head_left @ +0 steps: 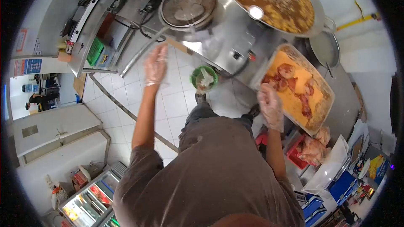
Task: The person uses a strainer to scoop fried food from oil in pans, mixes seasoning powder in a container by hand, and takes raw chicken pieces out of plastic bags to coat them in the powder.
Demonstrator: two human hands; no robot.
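Observation:
My left hand [156, 65], in a clear plastic glove, is raised over the floor beside the counter, its fingers stretched out and nothing visible in them. My right hand [270, 107], gloved the same way, is at the near left edge of a clear rectangular tub [325, 115]. Its fingers are curled near the rim; what they grip, if anything, is hidden. Inside the tub, orange liquid [290, 96] surrounds several reddish-brown meat pieces [306, 107]. Some of this meat lies right by my right fingertips.
A wide pan [322, 14] of brown liquid and yellowish chunks stands beyond the tub. Left of it are a mesh strainer [189, 4] and a flexible metal hose [143, 52]. A green bin [205, 78] stands on the floor. Raw meat [313, 149] sits in a red container [293, 153].

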